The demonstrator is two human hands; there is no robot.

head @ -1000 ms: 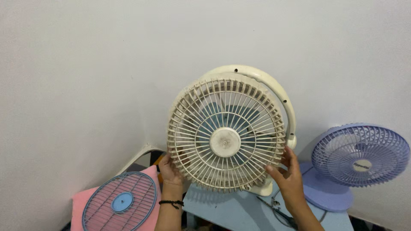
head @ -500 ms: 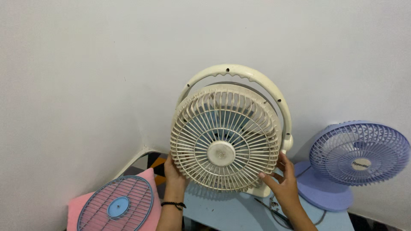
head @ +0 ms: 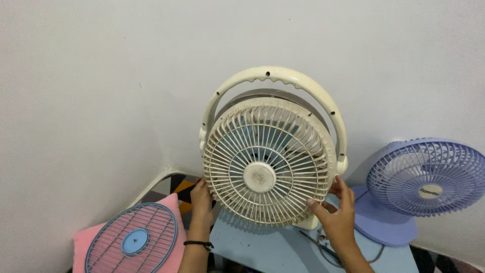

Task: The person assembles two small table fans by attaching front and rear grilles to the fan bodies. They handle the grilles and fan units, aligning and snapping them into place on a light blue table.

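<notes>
The left hand [head: 202, 198] lies flat against the lower left rim of a round cream plastic fan [head: 268, 162], fingers together and pressed up along the ribbed front grille [head: 237, 151]; a thin black band [head: 198, 244] circles that wrist. The right hand [head: 337, 215] holds the lower right rim, fingers bent around the edge and thumb laid on the front bars. The fan stands upright on a pale blue tabletop [head: 257, 247], close to a white wall [head: 91, 91], with its curved cream carrying handle [head: 275, 77] arching over the top. A dark cord [head: 323, 241] lies on the tabletop below the right hand. Just to the right stands a lavender plastic desk fan [head: 427, 177]. To the left, a loose round blue wire grille [head: 132, 238] rests on a pink cushion [head: 81, 242].
</notes>
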